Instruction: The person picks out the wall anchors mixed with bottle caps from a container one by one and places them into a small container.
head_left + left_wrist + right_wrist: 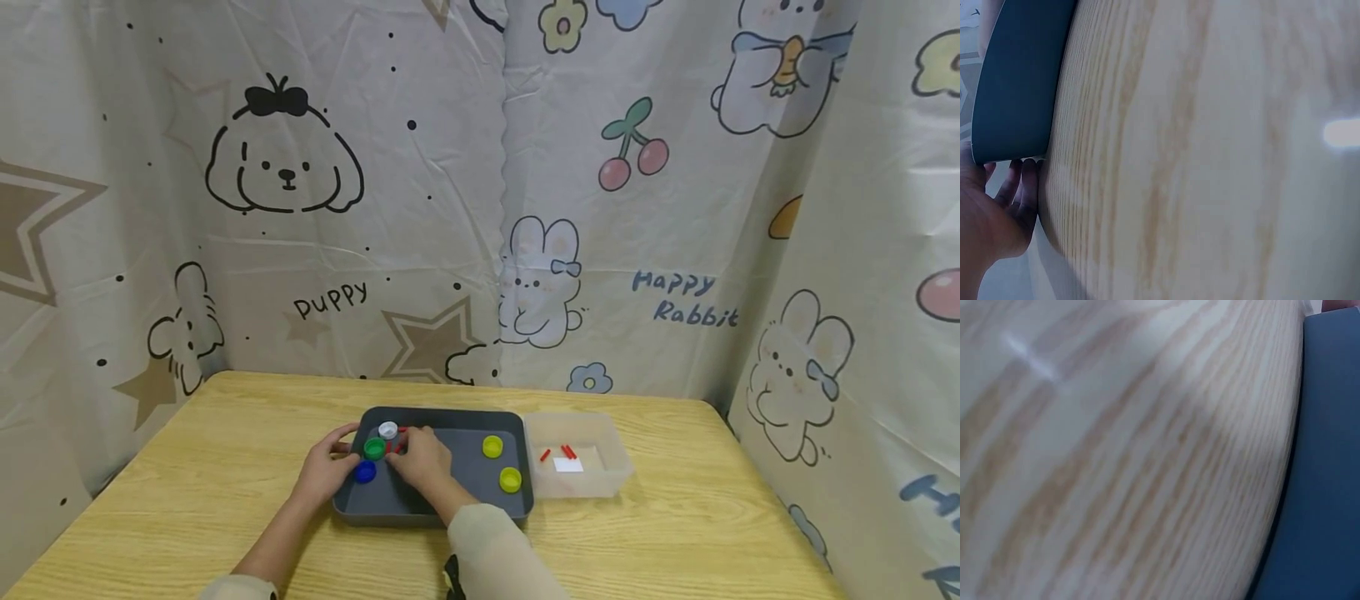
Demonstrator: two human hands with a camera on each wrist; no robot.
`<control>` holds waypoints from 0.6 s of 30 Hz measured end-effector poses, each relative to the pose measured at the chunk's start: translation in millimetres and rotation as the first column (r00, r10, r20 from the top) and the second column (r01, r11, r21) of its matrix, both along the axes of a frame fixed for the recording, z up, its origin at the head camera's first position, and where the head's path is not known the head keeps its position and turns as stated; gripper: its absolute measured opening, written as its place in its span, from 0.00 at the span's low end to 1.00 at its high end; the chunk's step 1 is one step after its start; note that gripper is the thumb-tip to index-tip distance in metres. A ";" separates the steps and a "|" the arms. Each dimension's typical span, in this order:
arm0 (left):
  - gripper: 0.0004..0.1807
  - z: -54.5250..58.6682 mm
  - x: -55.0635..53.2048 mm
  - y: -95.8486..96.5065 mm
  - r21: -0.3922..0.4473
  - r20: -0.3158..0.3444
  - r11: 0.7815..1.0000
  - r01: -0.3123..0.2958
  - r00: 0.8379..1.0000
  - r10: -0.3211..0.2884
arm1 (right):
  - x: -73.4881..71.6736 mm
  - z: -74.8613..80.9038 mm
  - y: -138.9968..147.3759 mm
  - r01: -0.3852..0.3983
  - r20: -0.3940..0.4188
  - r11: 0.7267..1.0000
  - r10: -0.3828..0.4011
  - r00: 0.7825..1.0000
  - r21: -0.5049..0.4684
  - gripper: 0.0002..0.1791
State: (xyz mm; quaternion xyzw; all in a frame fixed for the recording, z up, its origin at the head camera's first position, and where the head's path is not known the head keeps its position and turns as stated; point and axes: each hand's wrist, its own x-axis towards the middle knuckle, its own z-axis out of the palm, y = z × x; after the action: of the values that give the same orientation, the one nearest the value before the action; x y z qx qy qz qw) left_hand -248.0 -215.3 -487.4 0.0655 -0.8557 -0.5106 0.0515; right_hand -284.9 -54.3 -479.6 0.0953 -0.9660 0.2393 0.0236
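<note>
A dark grey tray (465, 510) holds a white bottle cap (387, 430), a green cap (374, 449) and a blue cap (365, 472) along its left side. My left hand (327, 468) grips the tray's left wall, thumb over the rim by the blue cap; in the left wrist view the left hand's (997, 215) fingers bend against the wall outside. Inside the tray, my right hand (426, 461) has curled fingers beside the green cap, with a small red stick (397, 448) between thumb and forefinger. Another red stick (388, 447) lies by the green cap. The right hand hides part of the tray floor.
Two yellow caps, an upper yellow cap (492, 447) and a lower yellow cap (510, 480), sit at the tray's right. A translucent box (618, 467) adjoins the tray, holding red sticks (568, 452) and a white label (568, 465). Printed cloth (420, 250) hangs behind the wooden table (660, 550).
</note>
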 end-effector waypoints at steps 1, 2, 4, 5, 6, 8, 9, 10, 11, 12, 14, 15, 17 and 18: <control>0.28 0.2 0.0 0.2 -0.001 0.000 1.000 0.000 1.000 0.000 | -0.1 0.1 1.1 -0.001 -0.002 1.000 0.001 1.000 -0.014 0.15; 0.28 0.2 -0.1 0.3 -0.003 0.001 1.000 0.000 1.000 0.000 | -0.3 0.0 2.1 -0.003 -0.006 1.000 0.002 1.000 -0.029 0.14; 0.28 0.4 -0.4 0.6 -0.004 0.001 1.000 0.001 1.000 -0.001 | -0.3 -0.4 4.1 -0.007 -0.012 0.998 0.006 1.000 -0.068 0.14; 0.28 0.5 -0.4 0.8 -0.003 0.001 1.000 0.001 1.000 -0.001 | -0.2 -0.7 5.0 -0.010 -0.015 0.996 0.008 1.000 -0.088 0.14; 0.28 0.4 -0.5 0.8 -0.003 0.001 1.000 0.000 1.000 0.000 | -0.1 -0.9 5.8 -0.013 -0.020 0.994 0.010 1.000 -0.108 0.13; 0.28 0.3 -0.6 1.1 -0.003 0.000 1.000 0.001 1.000 -0.001 | 0.5 -0.8 7.6 -0.014 -0.022 0.989 0.011 1.000 -0.150 0.13; 0.28 0.2 -0.8 1.2 -0.004 -0.001 1.000 0.002 1.000 -0.002 | 1.0 -0.6 8.5 -0.013 -0.018 0.985 0.010 1.000 -0.174 0.13; 0.28 -0.3 -0.7 1.4 -0.003 0.001 1.000 0.000 1.000 0.000 | 1.5 -0.6 9.5 -0.013 -0.016 0.980 0.010 1.000 -0.196 0.13; 0.28 -0.4 -0.6 1.6 -0.003 0.001 1.000 -0.001 1.000 0.001 | 1.9 -0.6 10.5 -0.010 -0.012 0.976 0.008 1.000 -0.219 0.13; 0.28 -0.7 -0.5 1.7 -0.005 0.001 1.000 -0.001 1.000 0.001 | 2.2 -0.4 11.5 -0.008 -0.009 0.970 0.006 1.000 -0.242 0.13; 0.28 -1.0 -0.6 1.8 -0.007 -0.004 1.000 -0.003 1.000 0.003 | 2.5 -0.1 13.6 -0.002 0.002 0.959 0.003 1.000 -0.284 0.13; 0.28 -1.0 -0.6 1.7 -0.008 -0.006 1.000 -0.003 1.000 0.003 | 2.3 0.0 14.6 0.000 0.005 0.954 0.001 1.000 -0.299 0.13; 0.28 -0.8 -0.4 1.4 -0.013 -0.011 1.000 -0.004 1.000 0.004 | 1.7 1.1 16.9 0.001 0.005 0.948 0.000 1.000 -0.318 0.13; 0.28 -0.6 -0.3 1.1 -0.015 -0.013 1.000 -0.002 1.000 0.001 | 1.4 2.2 18.2 0.001 0.004 0.945 0.000 1.000 -0.328 0.13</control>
State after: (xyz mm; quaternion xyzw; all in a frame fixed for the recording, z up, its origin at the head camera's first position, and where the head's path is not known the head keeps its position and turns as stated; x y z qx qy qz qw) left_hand -248.3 -214.3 -488.1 0.0623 -0.8593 -0.5044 0.0581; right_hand -283.5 -36.0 -477.4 0.0895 -0.9128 0.3968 0.0373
